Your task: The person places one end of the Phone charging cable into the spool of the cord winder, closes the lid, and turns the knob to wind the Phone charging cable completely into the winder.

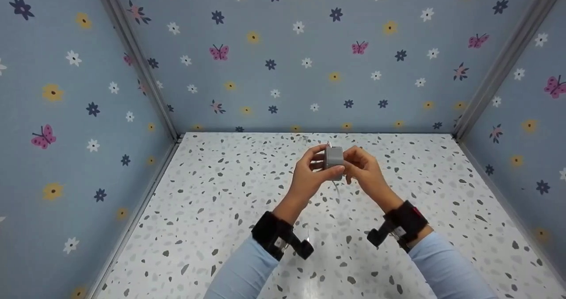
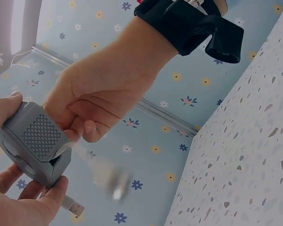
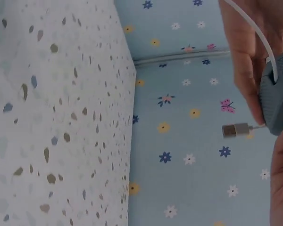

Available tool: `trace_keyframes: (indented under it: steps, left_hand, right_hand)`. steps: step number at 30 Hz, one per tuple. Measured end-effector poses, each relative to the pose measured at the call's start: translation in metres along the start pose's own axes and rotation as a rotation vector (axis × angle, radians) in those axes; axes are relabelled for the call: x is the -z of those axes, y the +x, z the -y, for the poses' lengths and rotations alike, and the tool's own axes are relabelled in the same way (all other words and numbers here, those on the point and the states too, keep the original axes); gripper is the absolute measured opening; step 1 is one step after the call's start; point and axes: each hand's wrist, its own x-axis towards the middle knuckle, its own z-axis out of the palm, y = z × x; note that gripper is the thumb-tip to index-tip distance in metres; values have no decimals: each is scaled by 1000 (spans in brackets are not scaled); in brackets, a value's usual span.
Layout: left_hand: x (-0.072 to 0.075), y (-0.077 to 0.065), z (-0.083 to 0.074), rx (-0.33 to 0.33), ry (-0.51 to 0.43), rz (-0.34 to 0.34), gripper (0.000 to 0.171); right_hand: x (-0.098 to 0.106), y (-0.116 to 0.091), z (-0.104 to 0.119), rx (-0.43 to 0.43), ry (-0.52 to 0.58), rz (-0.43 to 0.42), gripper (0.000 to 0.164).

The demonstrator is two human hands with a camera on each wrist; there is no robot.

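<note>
1. Currently, the left hand (image 1: 311, 171) pinches the gray housing (image 1: 334, 156) between thumb and fingers; head view, housing at its 2 o'clock.
2. Right hand (image 1: 366, 170): fingers bent, housing at 10 o'clock; cannot tell what it pinches.
3. USB plug (image 2: 74, 205): housing's 5 o'clock, left wrist view.

White, grey-speckled surface (image 1: 212, 228) is enclosed on three sides by pale blue panels (image 1: 247, 69), printed with flowers and butterflies. Corners are trimmed with grey strips (image 1: 138, 55). Light is reflected off the surface.
</note>
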Motion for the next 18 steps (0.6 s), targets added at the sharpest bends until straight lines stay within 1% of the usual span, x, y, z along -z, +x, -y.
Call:
trace_keyframes:
  steps: [2, 4, 5, 6, 8, 10, 13, 15, 18]
  left_hand:
    - [0, 0, 0, 0, 9, -6, 62]
    - [0, 0, 0, 5, 9, -10, 62]
    - [0, 0, 1, 7, 8, -11, 62]
    - [0, 1, 1, 8, 7, -13, 62]
    - [1, 1, 1, 12, 7, -16, 63]
    - [3, 1, 0, 12, 5, -19, 63]
    - [4, 1, -1, 9, 8, -22, 63]
    - [4, 2, -1, 5, 4, -17, 62]
    - [4, 2, -1, -1, -5, 0, 63]
  right_hand:
    - [-3, 1, 5, -152, 137, -31, 7]
    - [-6, 1, 9, -267, 226, -68, 10]
    - [-7, 1, 11, -303, 240, -82, 10]
    - [-7, 1, 12, -320, 239, -89, 9]
    - [-6, 0, 12, -311, 214, -83, 8]
    - [-5, -1, 10, -245, 150, -63, 7]
    - [-2, -3, 5, -82, -29, -22, 12]
    - [0, -4, 0, 68, -176, -11, 14]
    - [3, -5, -7, 359, -397, -31, 16]
